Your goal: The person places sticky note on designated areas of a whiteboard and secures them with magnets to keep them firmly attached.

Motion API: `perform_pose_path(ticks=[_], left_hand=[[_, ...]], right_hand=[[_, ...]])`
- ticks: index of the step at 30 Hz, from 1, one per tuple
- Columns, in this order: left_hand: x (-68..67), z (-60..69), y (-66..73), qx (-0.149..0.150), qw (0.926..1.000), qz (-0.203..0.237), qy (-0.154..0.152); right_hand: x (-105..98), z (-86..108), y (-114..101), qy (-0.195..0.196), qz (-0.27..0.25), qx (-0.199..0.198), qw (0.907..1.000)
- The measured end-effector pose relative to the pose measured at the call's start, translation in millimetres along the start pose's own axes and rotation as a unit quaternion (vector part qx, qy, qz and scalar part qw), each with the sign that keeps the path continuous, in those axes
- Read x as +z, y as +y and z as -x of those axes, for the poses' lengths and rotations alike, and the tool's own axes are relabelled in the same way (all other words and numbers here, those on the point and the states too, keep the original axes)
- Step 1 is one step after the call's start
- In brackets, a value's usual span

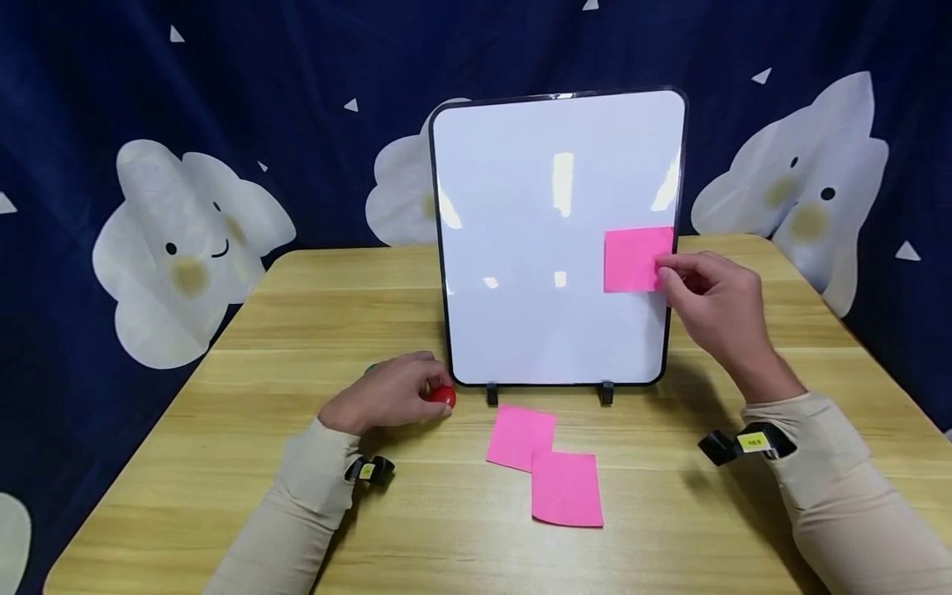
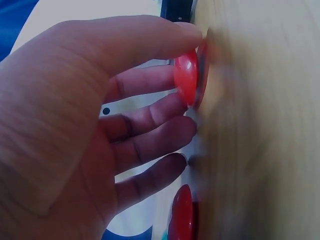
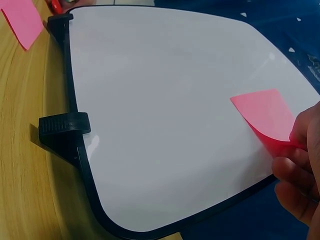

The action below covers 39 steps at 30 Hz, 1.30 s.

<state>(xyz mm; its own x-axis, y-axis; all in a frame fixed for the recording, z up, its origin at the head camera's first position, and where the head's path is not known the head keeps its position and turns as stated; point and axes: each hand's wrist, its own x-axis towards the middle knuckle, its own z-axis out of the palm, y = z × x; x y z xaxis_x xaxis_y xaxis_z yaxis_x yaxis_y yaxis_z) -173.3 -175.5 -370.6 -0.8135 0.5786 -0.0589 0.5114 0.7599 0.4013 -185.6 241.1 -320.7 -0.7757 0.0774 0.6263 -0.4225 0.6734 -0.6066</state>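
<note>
My right hand [image 1: 717, 302] pinches the right edge of a pink sticky note [image 1: 632, 260] in front of the whiteboard [image 1: 513, 190]. In the right wrist view that note [image 3: 267, 112] curls away from the board near the fingers. My left hand [image 1: 394, 388] is low on the table, left of the board's bottom corner. Its thumb and fingers pinch a round red magnet [image 1: 444, 397], seen edge-on in the left wrist view as a glossy red disc [image 2: 186, 75]. A second red magnet [image 2: 181, 215] lies close by; the left hand hides it from the head view.
Two pink sticky notes, one [image 1: 521, 436] partly under the other [image 1: 568, 489], lie before the board. Black feet [image 1: 606, 392] hold the whiteboard upright on the wooden table [image 1: 297, 512]. A bit of green [image 1: 371, 368] shows behind my left hand. A dark blue cloud-patterned curtain [image 1: 312, 49] hangs behind.
</note>
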Motion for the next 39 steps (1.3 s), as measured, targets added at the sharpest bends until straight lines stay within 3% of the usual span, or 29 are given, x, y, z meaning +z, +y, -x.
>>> perform_pose_path(ticks=[15,39], left_hand=[[-1.5,3.5,-5.2,-0.003,0.9993,0.021,0.031],[-6.3,-0.2,-15.7,0.022,0.9914,0.011,0.129]], right_hand=[[5.0,0.2,-0.2,0.006,0.016,-0.025,0.9995],[6.4,0.1,7.4,-0.001,0.042,-0.059,0.9974]])
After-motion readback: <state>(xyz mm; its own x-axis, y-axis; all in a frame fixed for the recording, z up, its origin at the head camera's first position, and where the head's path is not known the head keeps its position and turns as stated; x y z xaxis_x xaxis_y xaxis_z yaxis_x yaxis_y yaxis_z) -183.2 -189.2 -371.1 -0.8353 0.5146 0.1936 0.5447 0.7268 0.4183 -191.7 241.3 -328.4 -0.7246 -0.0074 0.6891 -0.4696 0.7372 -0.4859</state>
